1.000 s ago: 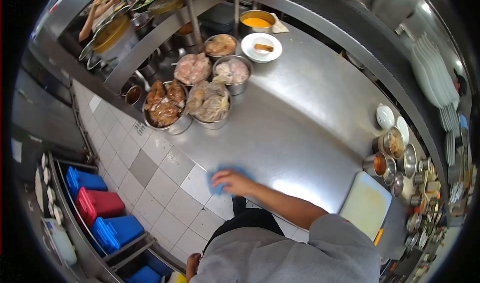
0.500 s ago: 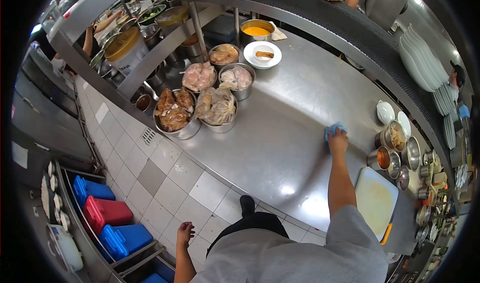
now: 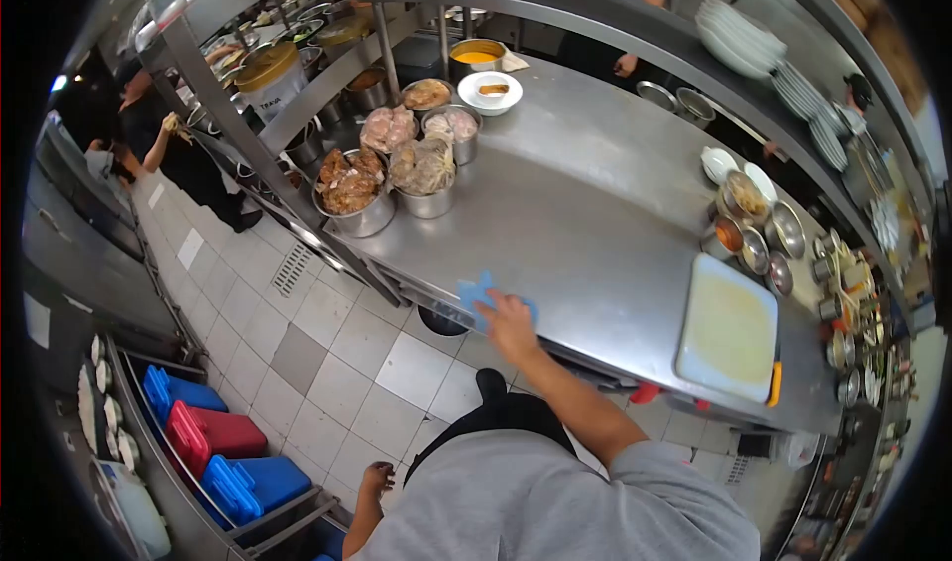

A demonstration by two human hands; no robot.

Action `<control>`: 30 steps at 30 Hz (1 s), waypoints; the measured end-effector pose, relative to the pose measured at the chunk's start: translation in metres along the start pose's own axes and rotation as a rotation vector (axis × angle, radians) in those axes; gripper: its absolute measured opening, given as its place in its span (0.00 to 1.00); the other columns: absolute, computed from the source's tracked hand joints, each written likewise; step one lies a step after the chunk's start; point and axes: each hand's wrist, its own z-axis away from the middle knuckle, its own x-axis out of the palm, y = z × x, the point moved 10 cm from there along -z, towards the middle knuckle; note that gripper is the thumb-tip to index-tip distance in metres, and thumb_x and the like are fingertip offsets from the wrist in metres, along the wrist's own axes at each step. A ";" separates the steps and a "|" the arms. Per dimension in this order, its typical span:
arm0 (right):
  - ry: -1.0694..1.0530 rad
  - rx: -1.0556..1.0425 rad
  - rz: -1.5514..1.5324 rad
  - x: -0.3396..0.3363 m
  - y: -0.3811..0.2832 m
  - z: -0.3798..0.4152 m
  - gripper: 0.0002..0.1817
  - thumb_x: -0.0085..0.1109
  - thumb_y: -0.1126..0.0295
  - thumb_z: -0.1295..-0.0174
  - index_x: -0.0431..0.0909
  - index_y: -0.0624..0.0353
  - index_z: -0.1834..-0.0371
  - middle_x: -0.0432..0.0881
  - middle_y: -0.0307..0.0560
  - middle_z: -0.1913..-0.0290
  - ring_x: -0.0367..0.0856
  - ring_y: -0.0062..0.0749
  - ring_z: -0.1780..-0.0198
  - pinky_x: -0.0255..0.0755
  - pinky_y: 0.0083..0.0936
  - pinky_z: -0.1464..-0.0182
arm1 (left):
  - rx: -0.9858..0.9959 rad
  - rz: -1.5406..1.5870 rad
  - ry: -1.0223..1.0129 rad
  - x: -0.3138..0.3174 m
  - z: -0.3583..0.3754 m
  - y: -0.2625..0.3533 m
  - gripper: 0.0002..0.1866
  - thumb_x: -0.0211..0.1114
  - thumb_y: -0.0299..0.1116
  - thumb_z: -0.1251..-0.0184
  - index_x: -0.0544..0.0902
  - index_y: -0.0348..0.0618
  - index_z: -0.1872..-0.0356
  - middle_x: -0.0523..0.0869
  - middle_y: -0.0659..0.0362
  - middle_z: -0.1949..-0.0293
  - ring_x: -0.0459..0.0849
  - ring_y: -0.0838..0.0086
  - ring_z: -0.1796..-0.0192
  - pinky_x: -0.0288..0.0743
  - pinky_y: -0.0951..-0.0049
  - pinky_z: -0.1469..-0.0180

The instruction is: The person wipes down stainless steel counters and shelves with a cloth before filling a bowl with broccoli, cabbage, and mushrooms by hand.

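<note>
My right hand (image 3: 510, 325) presses a blue cloth (image 3: 474, 293) onto the near edge of the steel counter (image 3: 575, 224), its fingers over the cloth. The cloth spreads out past the fingertips on both sides. Down by my side, my left hand (image 3: 378, 479) hangs above the tiled floor with loosely bent fingers and nothing seen in it. Right of the cloth, on the counter, lies a pale cutting board (image 3: 729, 328). To the left stand metal pots of bagged, meat-like food, one of them a pot of dark brown pieces (image 3: 365, 214).
A white bowl on a plate (image 3: 506, 105) and a pot of orange liquid (image 3: 478, 57) stand at the back. Metal bowls (image 3: 783, 229) crowd the right end. A shelf (image 3: 635, 35) overhangs the far side. Blue and red bins (image 3: 218, 437) are at lower left; a person (image 3: 193, 154) stands beyond.
My right hand has swept the blue cloth leftward and toward me, from the counter's right part to its near edge. The view has shifted, and a person now shows at left.
</note>
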 end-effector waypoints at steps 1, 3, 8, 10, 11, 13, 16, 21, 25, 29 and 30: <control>-0.033 0.101 0.045 -0.010 0.020 0.024 0.35 0.70 0.69 0.54 0.74 0.45 0.37 0.67 0.48 0.34 0.70 0.45 0.41 0.68 0.43 0.46 | 0.003 0.061 -0.001 -0.011 -0.017 -0.008 0.14 0.62 0.40 0.32 0.79 0.45 0.50 0.86 0.55 0.63 0.84 0.61 0.73 0.79 0.58 0.71; -0.020 0.268 0.136 -0.042 0.064 0.081 0.39 0.72 0.68 0.56 0.71 0.46 0.34 0.67 0.50 0.33 0.70 0.47 0.41 0.68 0.44 0.46 | 0.034 0.118 0.024 -0.026 -0.024 -0.005 0.14 0.62 0.40 0.32 0.77 0.46 0.51 0.86 0.54 0.61 0.83 0.63 0.73 0.78 0.60 0.72; 0.088 0.703 0.300 -0.125 0.160 0.250 0.39 0.74 0.69 0.58 0.72 0.51 0.36 0.68 0.55 0.33 0.72 0.55 0.40 0.70 0.47 0.42 | 0.164 0.164 0.017 -0.031 -0.028 0.009 0.13 0.61 0.40 0.33 0.76 0.47 0.52 0.85 0.54 0.64 0.82 0.67 0.75 0.76 0.65 0.75; 0.141 0.935 0.342 -0.142 0.198 0.333 0.32 0.70 0.69 0.52 0.75 0.53 0.39 0.69 0.58 0.34 0.72 0.59 0.39 0.71 0.48 0.41 | 0.144 0.053 0.028 -0.020 -0.026 -0.001 0.14 0.62 0.40 0.33 0.76 0.47 0.51 0.85 0.54 0.63 0.82 0.67 0.75 0.77 0.65 0.75; 0.097 1.022 0.335 -0.142 0.210 0.374 0.32 0.70 0.70 0.54 0.75 0.54 0.41 0.68 0.59 0.34 0.72 0.58 0.40 0.71 0.48 0.41 | 0.147 0.050 0.020 -0.014 -0.027 -0.010 0.14 0.62 0.40 0.33 0.76 0.47 0.51 0.85 0.54 0.63 0.82 0.67 0.75 0.77 0.65 0.75; -0.019 1.212 0.284 -0.128 0.226 0.466 0.31 0.70 0.69 0.56 0.76 0.56 0.43 0.69 0.61 0.35 0.73 0.58 0.40 0.71 0.46 0.39 | 0.089 0.036 -0.095 0.015 -0.038 -0.033 0.14 0.62 0.40 0.34 0.78 0.46 0.51 0.85 0.54 0.63 0.81 0.68 0.76 0.77 0.65 0.74; -0.553 1.266 0.221 -0.059 0.213 0.611 0.34 0.77 0.53 0.59 0.80 0.62 0.50 0.78 0.61 0.44 0.76 0.48 0.39 0.71 0.41 0.37 | 0.075 -0.160 -0.168 0.056 -0.020 -0.038 0.15 0.63 0.39 0.34 0.79 0.43 0.51 0.86 0.55 0.63 0.82 0.67 0.74 0.79 0.64 0.72; -0.878 1.603 -0.576 0.051 0.080 0.808 0.36 0.63 0.39 0.44 0.82 0.62 0.48 0.86 0.59 0.54 0.85 0.51 0.50 0.76 0.46 0.46 | 0.111 -0.295 -0.229 0.102 0.002 -0.024 0.16 0.63 0.40 0.35 0.79 0.43 0.51 0.86 0.55 0.62 0.83 0.68 0.74 0.79 0.64 0.71; -0.784 1.716 -0.342 0.059 0.092 0.902 0.36 0.60 0.39 0.42 0.81 0.63 0.46 0.83 0.59 0.45 0.82 0.49 0.43 0.73 0.41 0.40 | 0.143 -0.486 -0.272 0.128 -0.006 0.000 0.15 0.61 0.40 0.34 0.78 0.43 0.51 0.87 0.53 0.61 0.84 0.66 0.72 0.79 0.64 0.73; -0.342 1.911 -0.618 0.050 0.148 0.973 0.36 0.63 0.42 0.44 0.82 0.72 0.56 0.85 0.64 0.55 0.86 0.49 0.53 0.78 0.43 0.52 | 0.170 -0.556 -0.231 0.184 0.011 0.057 0.15 0.60 0.40 0.33 0.77 0.42 0.51 0.86 0.52 0.60 0.84 0.66 0.72 0.78 0.66 0.75; -0.224 1.834 -0.438 0.004 0.176 0.953 0.33 0.66 0.45 0.47 0.83 0.75 0.62 0.85 0.65 0.58 0.87 0.50 0.59 0.79 0.42 0.56 | 0.184 -0.533 -0.219 0.209 0.019 0.073 0.15 0.60 0.40 0.33 0.77 0.43 0.51 0.86 0.53 0.61 0.83 0.68 0.74 0.77 0.68 0.76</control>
